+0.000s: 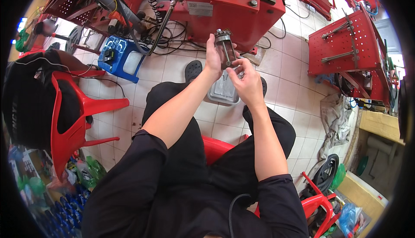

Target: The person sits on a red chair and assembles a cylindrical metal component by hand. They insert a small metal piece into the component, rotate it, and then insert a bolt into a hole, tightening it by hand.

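Fingers [210, 43] of the left hand [212, 60] wrap the left side of a small clear glass cylinder [225, 49], thumb and palm clenched against it, so the piece is held up in the air just above the centre of the view, at about 12 o'clock from the person's lap. Its long axis runs nearly upright, tilted a little so that the metal cap end points toward 11 o'clock and the lower end toward 5 o'clock. A thin metal rod runs along its length. At that lower end the right hand [247, 84] meets it: thumb and forefinger pinch the bottom of the cylinder, the other fingers loosely curled.

Below the hands, on the tiled floor [173, 69], lies a shallow metal tray [225, 91] between the person's dark shoes. At 12 o'clock stands a red machine [233, 2]; a blue plastic stool [119, 58] sits at 10 o'clock, a red plastic chair [73, 117] at 9 o'clock, and a red pegboard stand [346, 47] at 2 o'clock.
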The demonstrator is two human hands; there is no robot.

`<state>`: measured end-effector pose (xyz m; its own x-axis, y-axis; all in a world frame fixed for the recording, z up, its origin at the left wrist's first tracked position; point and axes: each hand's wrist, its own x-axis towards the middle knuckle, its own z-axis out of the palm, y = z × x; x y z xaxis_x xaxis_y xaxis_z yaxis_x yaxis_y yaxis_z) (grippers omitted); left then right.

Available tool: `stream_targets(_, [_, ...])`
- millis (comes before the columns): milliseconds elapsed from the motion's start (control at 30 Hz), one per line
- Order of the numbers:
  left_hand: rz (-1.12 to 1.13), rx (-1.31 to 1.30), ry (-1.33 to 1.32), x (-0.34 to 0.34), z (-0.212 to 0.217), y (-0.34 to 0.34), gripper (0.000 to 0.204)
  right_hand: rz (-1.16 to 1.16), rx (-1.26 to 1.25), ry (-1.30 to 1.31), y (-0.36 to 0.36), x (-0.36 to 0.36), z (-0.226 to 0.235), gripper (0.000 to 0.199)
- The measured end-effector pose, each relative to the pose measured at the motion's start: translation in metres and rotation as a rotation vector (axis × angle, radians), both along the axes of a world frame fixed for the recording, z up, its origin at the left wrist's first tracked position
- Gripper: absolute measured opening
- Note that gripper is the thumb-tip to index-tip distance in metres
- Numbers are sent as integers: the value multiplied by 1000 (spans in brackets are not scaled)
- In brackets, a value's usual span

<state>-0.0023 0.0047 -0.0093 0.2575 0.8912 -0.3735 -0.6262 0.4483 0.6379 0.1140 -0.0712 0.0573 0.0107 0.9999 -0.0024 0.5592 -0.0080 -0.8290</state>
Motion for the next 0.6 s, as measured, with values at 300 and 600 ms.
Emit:
stream_targets(300, [18,-41,-195,-1,10,2,79,-125,-93,167,8,19,-23,24])
stream_targets(600, [-123,115,-17,-1,10,1,79,279,-420,28,8,24,-25,30])
